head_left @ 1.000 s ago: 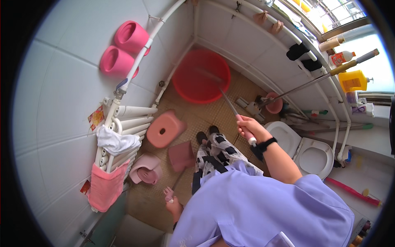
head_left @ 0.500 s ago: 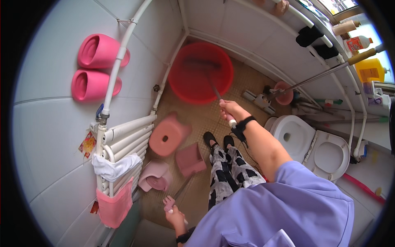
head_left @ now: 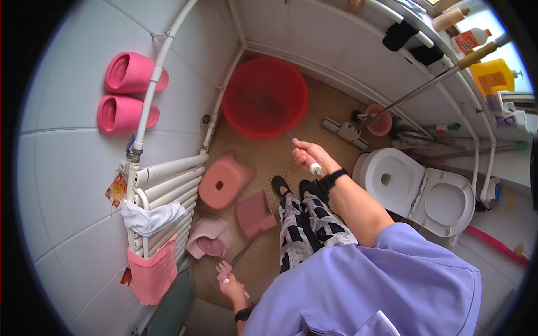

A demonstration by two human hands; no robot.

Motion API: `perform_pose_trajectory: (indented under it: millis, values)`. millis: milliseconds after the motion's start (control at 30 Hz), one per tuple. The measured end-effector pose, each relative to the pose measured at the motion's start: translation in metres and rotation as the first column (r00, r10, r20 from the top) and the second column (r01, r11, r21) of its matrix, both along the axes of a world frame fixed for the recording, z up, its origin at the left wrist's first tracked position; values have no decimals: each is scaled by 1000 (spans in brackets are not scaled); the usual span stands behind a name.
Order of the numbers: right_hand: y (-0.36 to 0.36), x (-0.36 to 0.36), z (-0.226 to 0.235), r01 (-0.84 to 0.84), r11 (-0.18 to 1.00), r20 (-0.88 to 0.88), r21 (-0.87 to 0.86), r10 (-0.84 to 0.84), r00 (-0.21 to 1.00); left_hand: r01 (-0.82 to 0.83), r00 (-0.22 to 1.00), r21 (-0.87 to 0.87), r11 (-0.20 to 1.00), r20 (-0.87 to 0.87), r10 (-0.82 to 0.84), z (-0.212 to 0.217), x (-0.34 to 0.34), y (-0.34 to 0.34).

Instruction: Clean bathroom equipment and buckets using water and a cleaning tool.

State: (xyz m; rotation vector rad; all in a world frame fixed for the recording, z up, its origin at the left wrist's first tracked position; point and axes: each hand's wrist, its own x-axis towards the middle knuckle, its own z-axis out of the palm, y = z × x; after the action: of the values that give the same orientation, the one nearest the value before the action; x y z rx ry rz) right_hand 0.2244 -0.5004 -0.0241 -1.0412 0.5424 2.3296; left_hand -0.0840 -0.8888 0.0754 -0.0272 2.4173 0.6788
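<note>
A thin, light, stiff brush handle (head_left: 307,159) is gripped in the closed right hand (head_left: 311,154); a pink handle (head_left: 224,273) is clasped by the left hand (head_left: 231,287). Grip is best taken at the thick ends.

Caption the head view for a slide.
Right hand extends a pink-handled stick toward a round red plastic basin; left hand holds a pink handle.

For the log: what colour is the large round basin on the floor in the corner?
Red, translucent plastic: the large round basin shows best in the head view.

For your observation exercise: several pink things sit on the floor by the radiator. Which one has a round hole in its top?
The pink stool nearest the red basin; the darker dustpan and pale potty below it show no such hole.
</note>
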Motion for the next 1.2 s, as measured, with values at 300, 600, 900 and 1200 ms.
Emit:
perform_pose_trajectory:
  millis: [300, 600, 900, 1200]
  values:
    - [-144, 114, 121, 298, 946, -434, -130, -324, 841, 109, 976, 37, 993, -192, -100, -24, -5, -64]
    - [-198, 138, 129, 145, 989, -108, 2, -144, 984, 156, 973, -68, 985, -163, -166, -28, 19, -83]
    - [-253, 122, 176, 139, 974, -208, 181, -100, 973, 78, 995, 167, 983, -81, -65, -6, 16, -124]
    - [-277, 107, 111, -122, 984, 131, 128, 105, 986, 25, 990, 187, 982, -144, 2, 18, 25, -165]
